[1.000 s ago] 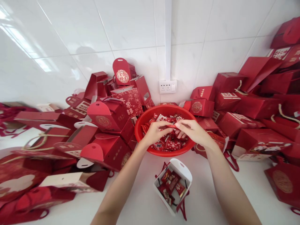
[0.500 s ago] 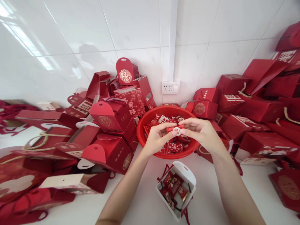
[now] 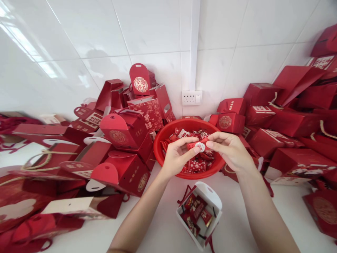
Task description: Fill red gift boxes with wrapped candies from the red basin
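Note:
Between my two hands is a wrapped candy point(image 3: 200, 146) in red wrapping with a round white label facing up. My left hand point(image 3: 180, 153) pinches its left end with thumb and fingers. Its right end is pinched by my right hand point(image 3: 229, 149). Both hands hold it above a red plastic basin point(image 3: 158, 144) full of red wrapped candies point(image 3: 197, 165), some dotted white. Nearer to me stands an open gift box point(image 3: 214, 195), white inside, with several red-wrapped sweets point(image 3: 197, 211) lying in it. Parts of the basin's contents are hidden behind my hands.
Red gift boxes point(image 3: 126, 130) are piled to the left, some open with flaps up. More red boxes point(image 3: 284, 140) stack up on the right. Behind the basin, a tiled wall point(image 3: 155, 31) carries a power socket point(image 3: 192, 98). Everything stands on a white tabletop point(image 3: 158, 225).
The candy has tilted between my fingers, so its round white label shows more fully. My right hand has shifted slightly to the right. The box and basin stay in place.

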Available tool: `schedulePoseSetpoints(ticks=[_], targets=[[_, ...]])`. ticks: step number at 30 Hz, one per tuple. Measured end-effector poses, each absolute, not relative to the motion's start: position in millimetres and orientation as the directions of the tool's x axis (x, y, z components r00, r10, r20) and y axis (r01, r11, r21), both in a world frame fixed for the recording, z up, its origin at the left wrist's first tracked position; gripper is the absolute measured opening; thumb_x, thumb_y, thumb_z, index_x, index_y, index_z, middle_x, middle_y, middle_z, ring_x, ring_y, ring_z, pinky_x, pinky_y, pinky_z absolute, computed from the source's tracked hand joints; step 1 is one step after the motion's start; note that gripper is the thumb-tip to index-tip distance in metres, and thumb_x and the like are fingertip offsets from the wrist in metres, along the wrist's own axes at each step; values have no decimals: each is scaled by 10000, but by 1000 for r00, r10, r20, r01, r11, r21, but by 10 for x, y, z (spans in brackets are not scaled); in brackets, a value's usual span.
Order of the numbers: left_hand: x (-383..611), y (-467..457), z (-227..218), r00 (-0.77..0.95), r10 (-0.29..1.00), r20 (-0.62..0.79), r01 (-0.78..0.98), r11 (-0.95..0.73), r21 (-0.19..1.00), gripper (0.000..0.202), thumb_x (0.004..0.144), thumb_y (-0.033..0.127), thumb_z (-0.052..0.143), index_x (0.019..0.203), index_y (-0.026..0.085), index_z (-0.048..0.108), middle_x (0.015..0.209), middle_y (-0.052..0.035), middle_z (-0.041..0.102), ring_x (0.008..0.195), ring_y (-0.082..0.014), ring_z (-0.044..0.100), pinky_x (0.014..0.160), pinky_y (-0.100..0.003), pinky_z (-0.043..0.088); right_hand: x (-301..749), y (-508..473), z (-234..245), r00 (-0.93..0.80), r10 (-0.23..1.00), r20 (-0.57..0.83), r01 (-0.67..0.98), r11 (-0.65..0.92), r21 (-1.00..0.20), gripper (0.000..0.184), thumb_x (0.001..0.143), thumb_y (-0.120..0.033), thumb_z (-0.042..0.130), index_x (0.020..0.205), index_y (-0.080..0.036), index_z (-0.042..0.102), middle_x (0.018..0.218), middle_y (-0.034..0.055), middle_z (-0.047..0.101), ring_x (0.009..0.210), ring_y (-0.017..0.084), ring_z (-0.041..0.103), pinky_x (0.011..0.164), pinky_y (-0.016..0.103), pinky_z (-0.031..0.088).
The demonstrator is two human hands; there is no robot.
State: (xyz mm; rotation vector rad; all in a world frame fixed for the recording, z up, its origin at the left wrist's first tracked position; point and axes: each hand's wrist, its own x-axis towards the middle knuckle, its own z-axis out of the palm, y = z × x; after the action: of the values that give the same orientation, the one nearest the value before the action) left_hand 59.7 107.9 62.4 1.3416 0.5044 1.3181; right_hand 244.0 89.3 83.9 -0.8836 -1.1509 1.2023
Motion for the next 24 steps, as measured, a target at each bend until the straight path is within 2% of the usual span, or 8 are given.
schedulePoseSetpoints(ticks=[5, 13, 19, 22, 24], targets=[[607, 1074, 623, 275, 885, 375, -360, -267, 894, 269, 726, 276, 893, 955, 174, 796, 928, -68, 802, 839, -196, 752, 808, -317, 620, 2431, 867, 831, 76, 948, 309, -127, 317, -940, 228, 627, -327, 941, 699, -208, 760, 696, 7, 749, 638, 137, 670, 643, 265, 556], [603, 1047, 640, 349, 876, 332, -355, -204, 912, 266, 706, 275, 904, 926, 164, 803, 939, -71, 804, 844, -208, 757, 788, -323, 638, 2472, 817, 907, 44, 946, 321, -68, 323, -944, 243, 620, -357, 927, 682, -199, 753, 635, 11, 718, 570, 144, 627, 539, 264, 513], [583, 1060, 643, 375, 880, 292, -280, -193, 940, 329, 734, 326, 885, 1005, 162, 795, 999, -94, 802, 891, -224, 755, 839, -345, 621, 2420, 794, 927, 49, 900, 434, 141, 424, -895, 193, 732, -370, 848, 734, -205, 749, 733, 30, 756, 686, 199, 691, 674, 333, 577], [554, 1058, 666, 455, 848, 273, -224, -188, 956, 309, 771, 358, 855, 998, 157, 793, 913, -84, 798, 809, -205, 745, 774, -316, 611, 2407, 801, 920, -62, 905, 421, 174, 426, -888, 169, 792, -360, 800, 757, -201, 755, 748, 30, 760, 703, 199, 697, 684, 328, 572], [550, 1055, 675, 460, 846, 268, -214, -188, 959, 291, 787, 368, 840, 978, 155, 788, 867, -75, 790, 774, -192, 732, 743, -298, 598, 2399, 805, 913, -76, 909, 409, 159, 416, -895, 161, 814, -361, 783, 794, -202, 762, 782, 35, 770, 725, 197, 704, 697, 323, 571]])
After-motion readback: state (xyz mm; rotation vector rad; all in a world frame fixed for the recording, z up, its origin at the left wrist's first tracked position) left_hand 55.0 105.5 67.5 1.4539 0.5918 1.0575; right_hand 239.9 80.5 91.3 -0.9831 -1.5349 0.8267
